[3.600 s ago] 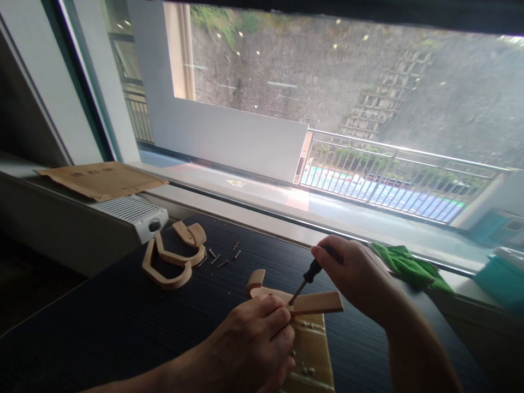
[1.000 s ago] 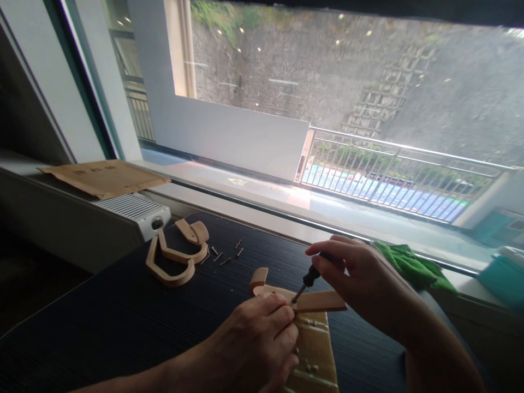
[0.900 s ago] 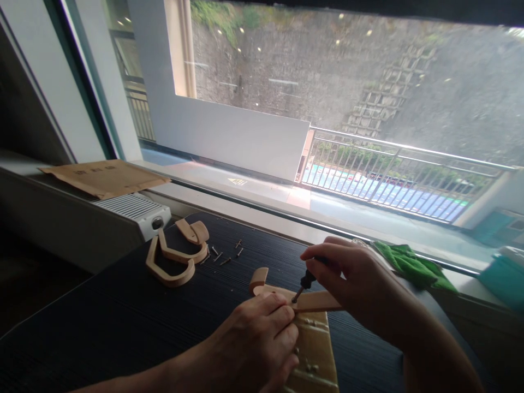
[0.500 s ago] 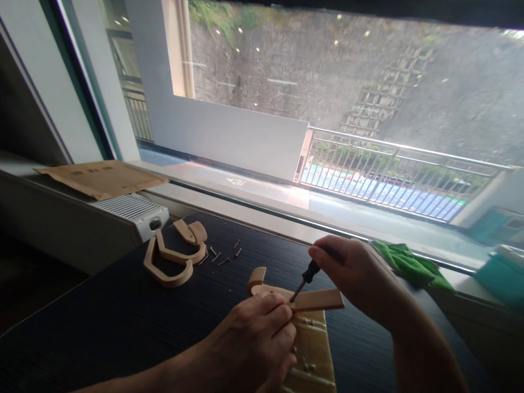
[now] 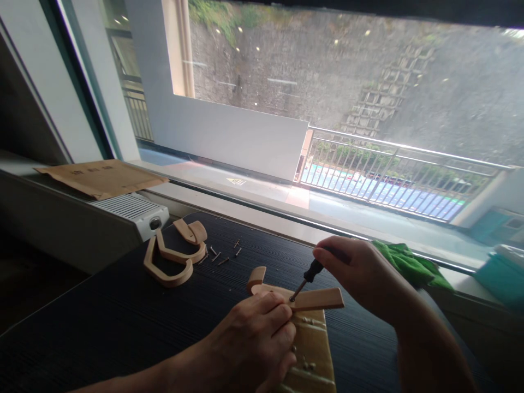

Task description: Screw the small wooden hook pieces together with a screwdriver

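Note:
My right hand (image 5: 354,273) is closed around the dark handle of a screwdriver (image 5: 313,269). The screwdriver leans to the right, and its tip meets a screw head (image 5: 291,299) in a light wooden hook (image 5: 321,299). That hook lies across the far end of a tan board (image 5: 313,344) with small screws or bumps along it. With curled fingers, my left hand (image 5: 262,333) presses the hook against the board; its palm side is hidden. More wooden hooks (image 5: 172,280) lie to the left, beside several loose screws (image 5: 216,255).
The dark table (image 5: 123,311) reaches to a window ledge. A brown paper envelope (image 5: 102,177) rests on a white vented unit (image 5: 131,210) at the left. At the right are a green cloth (image 5: 409,265) and a teal container (image 5: 501,278).
My right hand has shifted slightly to the right with the screwdriver handle, tilting it a little more. The tip stays at the screw. My left hand and the hook have not visibly moved.

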`<state>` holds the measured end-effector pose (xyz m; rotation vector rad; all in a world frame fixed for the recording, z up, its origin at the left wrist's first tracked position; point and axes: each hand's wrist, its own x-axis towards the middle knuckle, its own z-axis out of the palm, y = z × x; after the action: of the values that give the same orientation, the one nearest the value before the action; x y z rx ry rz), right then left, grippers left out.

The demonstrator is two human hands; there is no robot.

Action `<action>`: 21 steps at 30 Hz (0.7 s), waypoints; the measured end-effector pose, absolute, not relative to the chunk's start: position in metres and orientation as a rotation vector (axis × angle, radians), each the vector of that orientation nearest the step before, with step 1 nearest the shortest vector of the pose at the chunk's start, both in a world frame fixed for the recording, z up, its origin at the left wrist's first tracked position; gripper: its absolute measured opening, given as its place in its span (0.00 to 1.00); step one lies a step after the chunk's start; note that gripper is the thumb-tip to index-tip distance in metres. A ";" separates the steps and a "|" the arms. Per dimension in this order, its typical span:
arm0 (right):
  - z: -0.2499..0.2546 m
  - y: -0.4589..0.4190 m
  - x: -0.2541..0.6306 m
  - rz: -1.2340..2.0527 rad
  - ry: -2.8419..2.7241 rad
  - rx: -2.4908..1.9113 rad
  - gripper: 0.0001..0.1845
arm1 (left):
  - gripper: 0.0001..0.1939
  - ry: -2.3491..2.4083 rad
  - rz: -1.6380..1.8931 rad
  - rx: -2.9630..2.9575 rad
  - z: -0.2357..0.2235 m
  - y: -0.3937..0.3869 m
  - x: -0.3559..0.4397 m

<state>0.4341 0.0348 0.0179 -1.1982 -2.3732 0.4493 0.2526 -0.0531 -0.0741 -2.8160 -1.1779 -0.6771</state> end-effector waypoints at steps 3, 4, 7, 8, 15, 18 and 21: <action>0.018 0.034 0.433 0.332 -2.361 -1.244 0.15 | 0.10 -1.187 -0.665 -2.811 -0.074 -0.054 0.253; 0.018 0.032 0.433 0.314 -2.358 -1.223 0.13 | 0.10 -1.175 -0.677 -2.804 -0.075 -0.054 0.253; 0.017 0.025 0.430 0.338 -2.382 -1.084 0.10 | 0.11 -1.130 -0.723 -2.771 -0.077 -0.053 0.253; 0.016 0.023 0.428 0.372 -2.394 -1.029 0.10 | 0.11 -1.119 -0.738 -2.761 -0.077 -0.053 0.253; 0.012 0.030 0.424 0.465 -2.398 -1.084 0.12 | 0.10 -1.135 -0.795 -2.755 -0.077 -0.052 0.253; 0.006 0.039 0.425 0.443 -2.374 -1.172 0.13 | 0.08 -1.196 -0.755 -2.807 -0.074 -0.052 0.253; 0.000 0.042 0.424 0.481 -2.399 -1.161 0.09 | 0.07 -1.235 -0.747 -2.818 -0.071 -0.052 0.253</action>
<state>0.4237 0.0416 0.0002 -1.1613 -2.3988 0.4810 0.2528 -0.0522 -0.0708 -2.8178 -1.2348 -0.7470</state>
